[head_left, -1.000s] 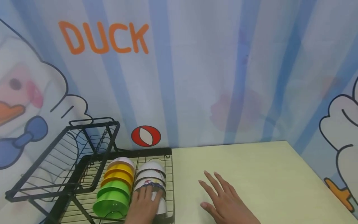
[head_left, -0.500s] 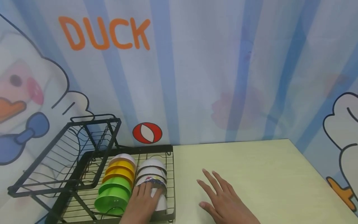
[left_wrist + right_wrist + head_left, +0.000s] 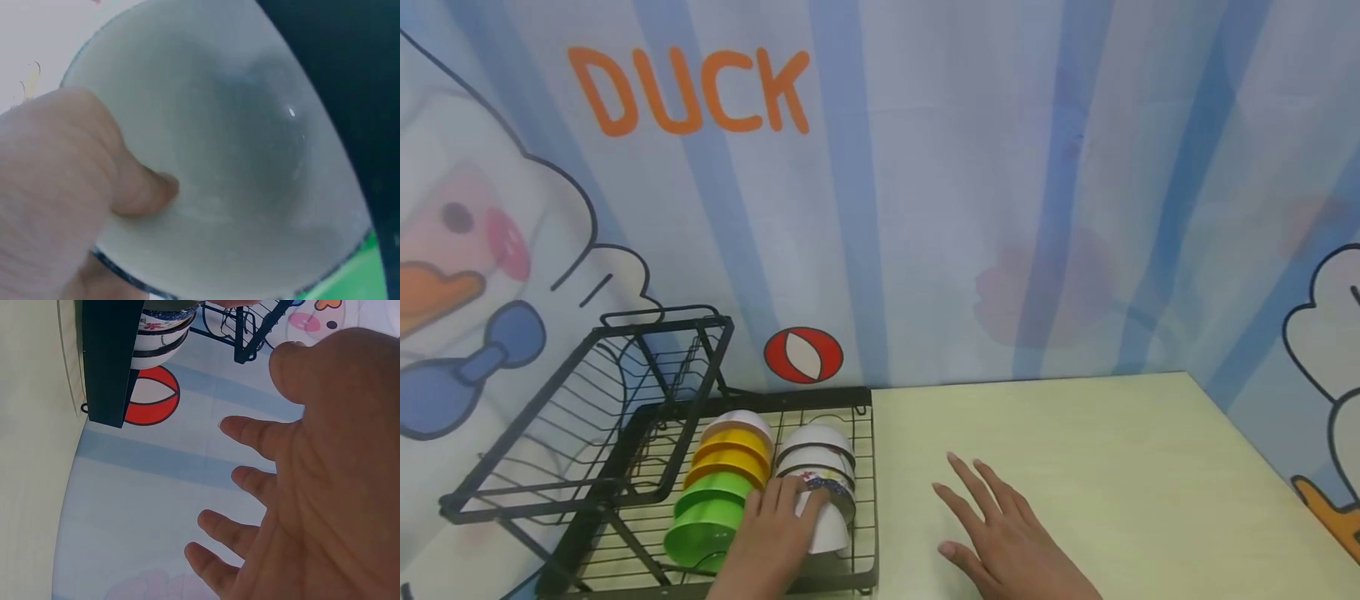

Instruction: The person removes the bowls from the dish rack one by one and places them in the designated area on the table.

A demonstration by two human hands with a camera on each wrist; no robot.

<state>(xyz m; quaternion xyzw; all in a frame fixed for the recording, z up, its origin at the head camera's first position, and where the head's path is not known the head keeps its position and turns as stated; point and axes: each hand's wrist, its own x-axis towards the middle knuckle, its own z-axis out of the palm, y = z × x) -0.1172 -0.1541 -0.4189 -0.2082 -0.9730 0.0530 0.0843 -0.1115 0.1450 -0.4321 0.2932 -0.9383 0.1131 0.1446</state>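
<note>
My left hand (image 3: 775,525) grips a white bowl (image 3: 831,527) at the near end of the right row in the dish rack. In the left wrist view the thumb (image 3: 147,187) lies inside the bowl (image 3: 244,144), over its dark-speckled rim, with the other fingers mostly hidden behind. Behind it stand several white bowls (image 3: 817,457), one with a floral pattern. To the left is a row of green bowls (image 3: 703,533) and yellow bowls (image 3: 730,458), with a pale one at the back. My right hand (image 3: 1011,533) holds nothing, fingers spread above the table.
The black wire dish rack (image 3: 874,492) stands on the left of the pale yellow table (image 3: 1037,442), with a raised wire basket (image 3: 580,417) on its left side. A curtain (image 3: 925,208) with duck prints hangs along the table's back edge.
My left hand has lifted slightly and tilted the white bowl, drawing it apart from the floral one behind. The right hand has hardly moved. The head view has shifted a little.
</note>
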